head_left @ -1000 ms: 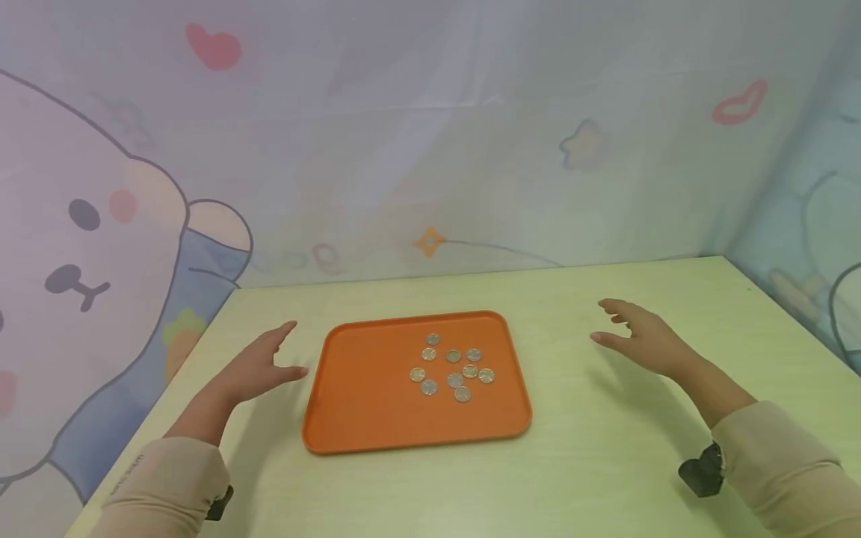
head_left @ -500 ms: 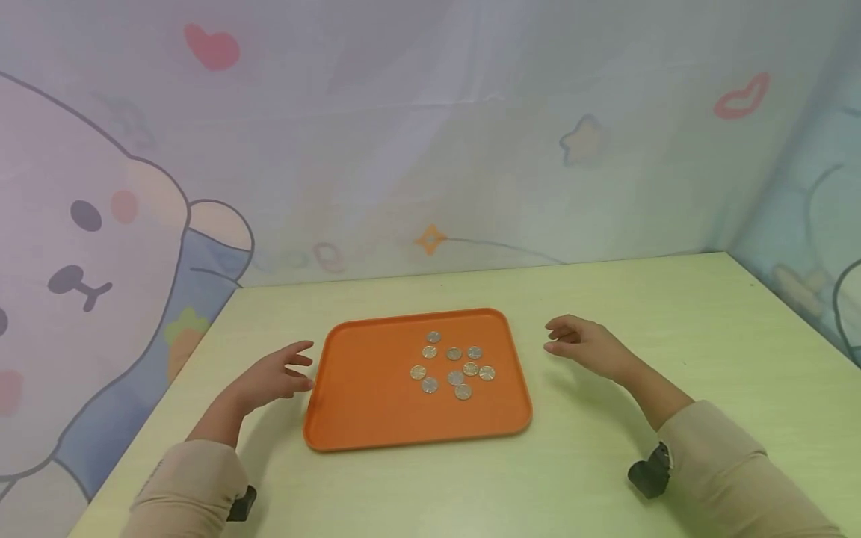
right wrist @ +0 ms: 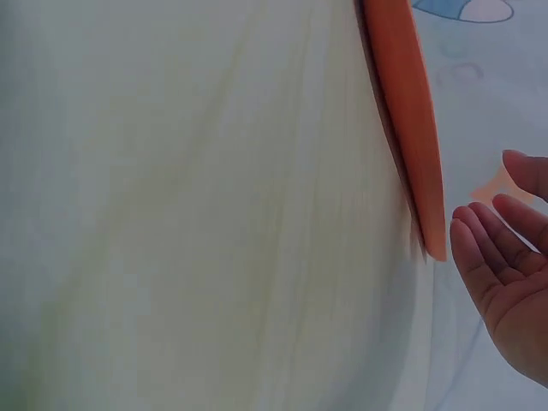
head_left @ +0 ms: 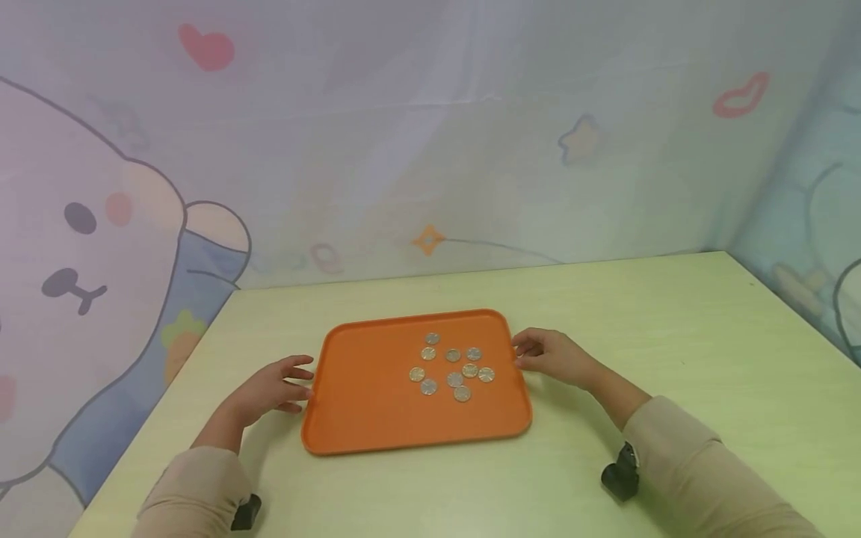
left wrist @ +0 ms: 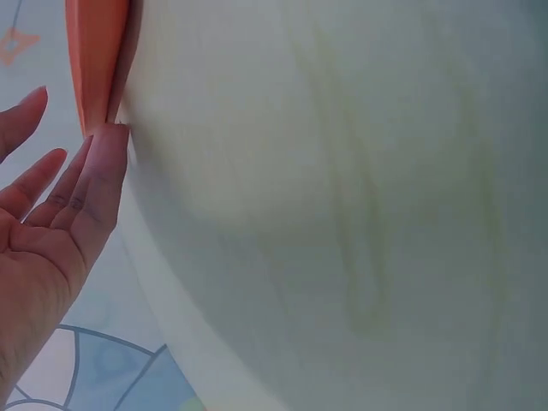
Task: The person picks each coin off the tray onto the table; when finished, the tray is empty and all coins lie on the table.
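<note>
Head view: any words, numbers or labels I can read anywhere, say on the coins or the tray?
None can be read.
Coins: faces too small and blurred.
Orange tray: plain, no label.
Backdrop: only drawings (hearts, star, cartoon animal), no words.

Left hand (head_left: 269, 388) and right hand (head_left: 554, 357) flank an orange tray (head_left: 363, 403) holding coins (head_left: 452, 368).

The left hand (head_left: 272, 388) lies at the left edge of the flat orange plastic tray (head_left: 363, 403), fingers straight, one fingertip touching its rim. The right hand (head_left: 551, 357) sits just beside the tray's far right corner, fingers loosely extended, gripping nothing.
</note>
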Available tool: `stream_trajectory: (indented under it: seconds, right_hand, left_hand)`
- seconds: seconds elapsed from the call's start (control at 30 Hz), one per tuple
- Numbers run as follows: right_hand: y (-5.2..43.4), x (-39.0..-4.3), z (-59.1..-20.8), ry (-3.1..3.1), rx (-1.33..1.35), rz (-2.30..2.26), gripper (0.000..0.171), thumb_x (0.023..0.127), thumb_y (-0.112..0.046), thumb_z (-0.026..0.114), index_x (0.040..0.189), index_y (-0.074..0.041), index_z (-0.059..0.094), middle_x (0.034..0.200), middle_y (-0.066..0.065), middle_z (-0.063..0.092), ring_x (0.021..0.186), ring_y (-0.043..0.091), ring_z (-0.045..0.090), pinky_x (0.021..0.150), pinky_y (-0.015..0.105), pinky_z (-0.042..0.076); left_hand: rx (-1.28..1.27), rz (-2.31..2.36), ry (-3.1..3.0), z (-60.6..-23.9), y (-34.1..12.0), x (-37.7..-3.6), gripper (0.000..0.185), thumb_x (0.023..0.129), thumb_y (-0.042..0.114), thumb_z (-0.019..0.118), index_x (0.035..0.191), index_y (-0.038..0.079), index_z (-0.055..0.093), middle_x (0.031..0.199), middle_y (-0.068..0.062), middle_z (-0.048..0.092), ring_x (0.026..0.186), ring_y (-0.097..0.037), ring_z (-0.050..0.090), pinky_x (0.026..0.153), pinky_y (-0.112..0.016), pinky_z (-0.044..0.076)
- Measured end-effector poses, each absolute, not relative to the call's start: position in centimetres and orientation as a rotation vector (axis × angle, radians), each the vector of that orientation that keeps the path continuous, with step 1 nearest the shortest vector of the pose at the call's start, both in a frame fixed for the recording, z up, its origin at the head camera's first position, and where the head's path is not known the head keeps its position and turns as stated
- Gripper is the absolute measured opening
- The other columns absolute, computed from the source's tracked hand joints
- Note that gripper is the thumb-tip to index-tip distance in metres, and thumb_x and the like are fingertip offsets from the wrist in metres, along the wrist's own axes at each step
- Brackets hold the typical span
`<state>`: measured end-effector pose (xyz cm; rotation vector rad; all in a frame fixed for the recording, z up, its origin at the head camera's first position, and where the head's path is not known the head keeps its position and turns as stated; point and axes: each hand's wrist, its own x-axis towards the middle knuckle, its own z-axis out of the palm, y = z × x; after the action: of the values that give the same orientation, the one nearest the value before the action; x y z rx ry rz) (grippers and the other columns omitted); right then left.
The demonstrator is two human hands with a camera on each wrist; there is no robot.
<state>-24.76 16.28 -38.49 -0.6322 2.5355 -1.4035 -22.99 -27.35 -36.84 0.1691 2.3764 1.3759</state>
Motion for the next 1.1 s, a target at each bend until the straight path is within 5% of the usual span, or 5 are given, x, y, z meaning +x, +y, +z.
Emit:
stream_trajectory:
  seconds: [1.1]
  right_hand:
    - [11.7, -26.9, -38.3, 2.648, -0.748, -0.886, 0.018, 0.073, -0.009, 0.067, 0.088, -0.002, 0.060, 0.080, 0.001, 0.057, 0.075, 0.013, 0.051, 0.067, 0.025, 0.044]
  left_hand:
    - [0.024, 1.493, 2.286, -38.2, -26.9, -23.5, 0.062, 0.077, -0.006, 0.055, 0.130, -0.008, 0.022, 0.121, -0.029, 0.030, 0.080, -0.019, 0.056, 0.071, -0.038, 0.047]
